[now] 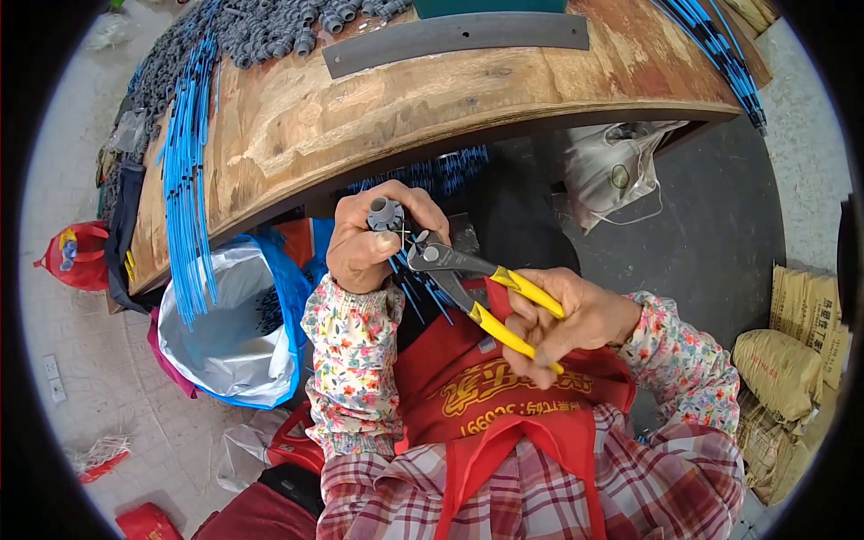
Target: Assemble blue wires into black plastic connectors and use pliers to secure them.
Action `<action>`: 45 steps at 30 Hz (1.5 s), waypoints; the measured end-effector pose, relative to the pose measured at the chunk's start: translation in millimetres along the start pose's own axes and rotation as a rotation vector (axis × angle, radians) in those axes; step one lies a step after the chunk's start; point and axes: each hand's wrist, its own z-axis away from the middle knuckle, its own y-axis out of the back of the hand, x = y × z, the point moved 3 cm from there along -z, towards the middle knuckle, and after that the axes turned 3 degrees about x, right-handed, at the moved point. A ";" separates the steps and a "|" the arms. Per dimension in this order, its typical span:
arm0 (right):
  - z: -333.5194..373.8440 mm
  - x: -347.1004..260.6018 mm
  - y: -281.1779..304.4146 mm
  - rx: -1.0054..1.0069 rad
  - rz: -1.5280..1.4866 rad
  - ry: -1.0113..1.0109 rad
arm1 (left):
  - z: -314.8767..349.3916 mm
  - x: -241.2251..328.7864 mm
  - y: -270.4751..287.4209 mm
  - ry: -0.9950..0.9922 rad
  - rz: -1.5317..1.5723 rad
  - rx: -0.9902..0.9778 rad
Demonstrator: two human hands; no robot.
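My left hand (358, 250) is closed around a grey ribbed plastic fitting (385, 214), its round open end facing up. A thin pale strip shows beside the fitting, near my thumb. In my right hand (580, 310) is a pair of yellow-handled pliers (447, 260), the handles spread apart. Their dark jaws reach up to the strip by the fitting; whether they grip it I cannot tell. Below my left hand, several thin blue rods (438, 295) stick out over the red apron (459, 396); what holds them is hidden.
A wooden table (405, 99) curves ahead, with a pile of grey fittings (261, 27) and a flat grey metal strip (459, 38). Bundles of blue rods (186, 180) overhang its left edge. A blue bag with white lining (225, 351) stands left; sacks (778, 369) lie right.
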 end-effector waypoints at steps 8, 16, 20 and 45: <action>19.8 -25.8 -9.9 0.699 1.358 0.372 | 1.0 1.4 -10.1 0.053 -0.137 0.170; 13.9 -32.4 -6.8 0.529 1.385 0.192 | 0.3 0.1 -7.5 0.014 -0.179 0.124; 2.2 -8.1 2.5 0.213 0.485 0.203 | -1.4 -2.2 -3.5 0.066 -0.110 0.116; 3.8 -9.5 0.9 0.290 0.605 0.112 | -3.5 -9.0 0.5 0.058 -0.159 0.071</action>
